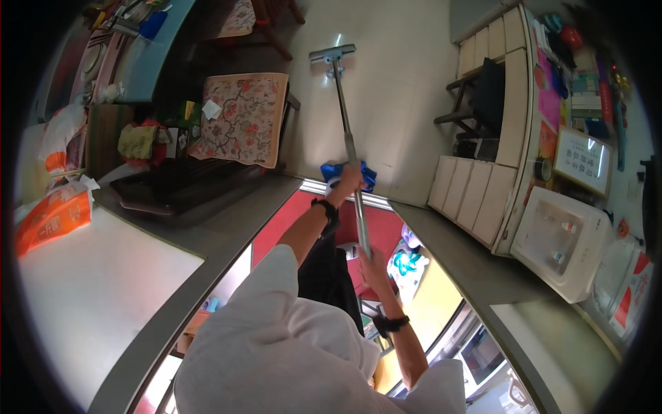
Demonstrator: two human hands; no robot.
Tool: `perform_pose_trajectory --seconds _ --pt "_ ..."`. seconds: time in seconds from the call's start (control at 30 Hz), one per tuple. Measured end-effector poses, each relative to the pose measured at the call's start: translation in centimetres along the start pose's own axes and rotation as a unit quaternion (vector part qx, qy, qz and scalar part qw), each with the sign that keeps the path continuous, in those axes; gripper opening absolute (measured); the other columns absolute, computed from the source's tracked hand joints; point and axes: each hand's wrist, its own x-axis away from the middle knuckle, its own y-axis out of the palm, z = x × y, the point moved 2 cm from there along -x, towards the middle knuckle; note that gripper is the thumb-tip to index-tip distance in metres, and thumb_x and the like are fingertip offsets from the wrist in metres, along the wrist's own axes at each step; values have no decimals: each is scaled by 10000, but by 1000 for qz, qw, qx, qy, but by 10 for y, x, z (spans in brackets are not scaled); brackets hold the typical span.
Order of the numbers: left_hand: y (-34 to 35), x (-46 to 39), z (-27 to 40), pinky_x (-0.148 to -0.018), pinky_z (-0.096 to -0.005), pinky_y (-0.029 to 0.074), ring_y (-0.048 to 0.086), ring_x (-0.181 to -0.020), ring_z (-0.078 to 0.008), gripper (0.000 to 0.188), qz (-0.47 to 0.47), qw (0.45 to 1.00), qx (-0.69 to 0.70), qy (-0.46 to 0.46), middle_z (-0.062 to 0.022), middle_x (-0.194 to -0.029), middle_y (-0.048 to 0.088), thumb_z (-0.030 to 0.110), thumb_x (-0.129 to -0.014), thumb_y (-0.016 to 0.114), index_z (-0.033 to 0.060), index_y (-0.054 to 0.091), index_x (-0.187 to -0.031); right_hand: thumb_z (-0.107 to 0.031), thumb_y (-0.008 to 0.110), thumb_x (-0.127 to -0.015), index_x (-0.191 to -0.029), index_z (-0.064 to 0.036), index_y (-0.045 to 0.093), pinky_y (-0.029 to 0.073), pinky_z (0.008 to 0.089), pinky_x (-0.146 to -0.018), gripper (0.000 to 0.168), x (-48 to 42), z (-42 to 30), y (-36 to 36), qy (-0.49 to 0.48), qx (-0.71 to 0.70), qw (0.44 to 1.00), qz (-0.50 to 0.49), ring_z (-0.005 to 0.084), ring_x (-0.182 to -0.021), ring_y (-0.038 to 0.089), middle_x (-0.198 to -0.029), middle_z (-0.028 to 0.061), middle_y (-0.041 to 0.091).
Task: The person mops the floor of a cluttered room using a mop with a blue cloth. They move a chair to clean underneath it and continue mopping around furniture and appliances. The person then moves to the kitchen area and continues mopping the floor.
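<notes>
A long metal-handled mop [342,106] reaches away from me, its flat squeeze-type head [332,54] resting on the pale glossy floor [382,103]. My left hand [351,180] grips the metal pole near its middle. Lower down, nearer my body, my right hand [373,269] is closed around the end of the pole. A blue cloth-like item [368,177] lies at the door sill [375,201], partly hidden behind my left hand. Under my arms a red floor [279,222] shows on my side of the sill.
A chair with a floral seat cushion [243,119] stands left of the mop, another wooden chair [271,36] beyond it. Cream drawers [468,191] and a dark folding stool [465,108] line the right side. Door frame edges [429,227] flank me. An orange bag [57,217] sits far left.
</notes>
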Motion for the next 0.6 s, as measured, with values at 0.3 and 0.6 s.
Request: perform_pose_trajectory --seconds 0.3,0.6 --pt "-87 -85 -56 -531 -452 498 622 -578 -254 275 -146 984 74 -63 -113 -705 629 285 -872 680 46 573 -787 -398 586 -980 -888 -129 489 318 243 -380 301 -2 5 67 116 -250 960 -56 73 -401 369 -580 -38 405" --pt "27 236 -302 -675 -413 549 666 -814 -234 457 -531 827 -62 -176 -97 -868 640 471 -1016 459 32 575 -1072 -627 411 -982 -742 -86 531 274 277 -328 604 291 162 -105 379 -158 911 33 105 -348 333 -502 -20 387"
